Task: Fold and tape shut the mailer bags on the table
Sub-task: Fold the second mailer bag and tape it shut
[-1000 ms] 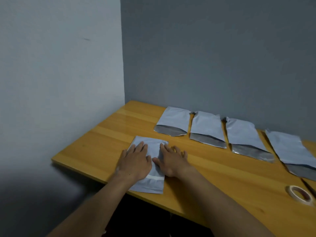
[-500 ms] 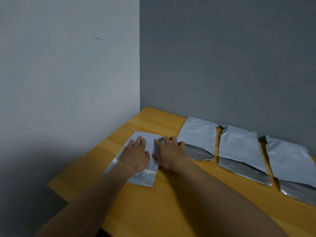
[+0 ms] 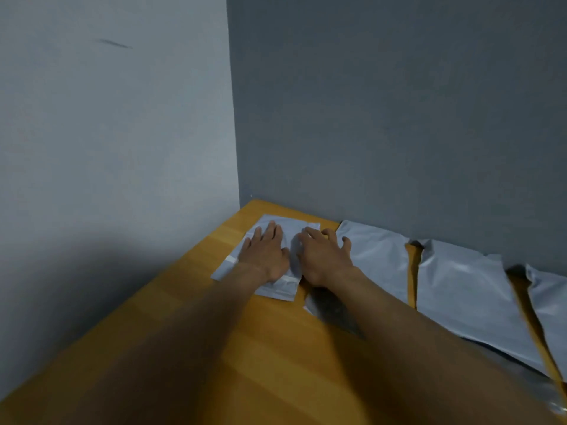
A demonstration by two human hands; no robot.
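A folded grey mailer bag (image 3: 293,223) with a strip of white tape across its near end lies flat near the table's far left corner. My left hand (image 3: 265,254) rests on it, palm down, fingers straight. My right hand (image 3: 322,259) presses its right edge, fingers spread and slightly bent, some reaching over the neighbouring bag. To the right, unfolded grey mailer bags (image 3: 377,262) (image 3: 460,289) (image 3: 549,299) lie in a row along the back wall, their open mouths toward me.
The wooden table (image 3: 214,348) stands in a corner, a light wall on the left and a dark grey wall behind. Its left edge runs diagonally from the far corner toward the bottom left.
Both hands slid the taped bag away from the near edge to the far left corner, next to the row of bags. The view swung left, and the tape roll left the frame.
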